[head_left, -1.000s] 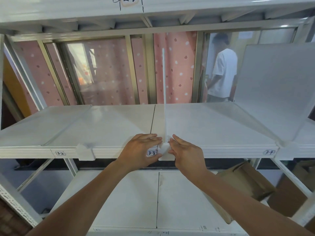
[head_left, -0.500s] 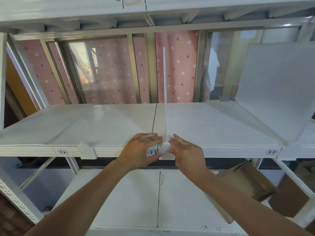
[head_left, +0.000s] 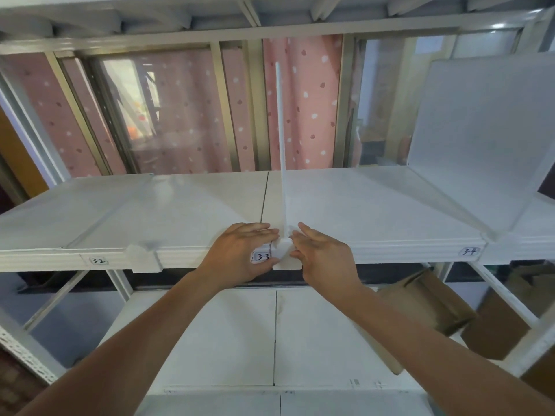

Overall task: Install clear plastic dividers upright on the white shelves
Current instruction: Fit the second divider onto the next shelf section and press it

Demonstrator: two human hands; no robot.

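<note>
**Divider at position 3-3: seated upright, hands unchanged over the last second**

Inspected against the two preceding views. No shift found in the centre divider (head_left: 281, 139): edge-on to the camera, standing vertical on the middle shelf (head_left: 375, 211), foot at the front lip just right of the panel seam. White clip (head_left: 286, 256) at its base hooked over the shelf's front edge, beside the 3-3 label (head_left: 262, 256). Left hand (head_left: 243, 253) laid over the front lip to the left of the clip, fingers extended and flat on the shelf top, thumb under near the label; pressing, not gripping. Right hand (head_left: 322, 253) to the right of the clip, fingers straight and pointing at the divider's base, fingertips touching the clip; nothing grasped, palm loose. Same placement of both hands as half a second and one second ago; only a slight drift of the camera noted, plus the departure of a bystander formerly visible behind the rack.

Assessed meaning: seating step at 3-3 apparently complete or in final press-down, no further travel of the clip evident. Neighbouring dividers noted in place: one at the left (head_left: 90, 223), with its clip next to label 3-2 (head_left: 98, 260), and one at the right (head_left: 486, 139) near label 3-4 (head_left: 471, 251). Lower shelf (head_left: 210, 340) without dividers in view. Firmness of the clip's hold on the lip not verifiable from this angle
</note>
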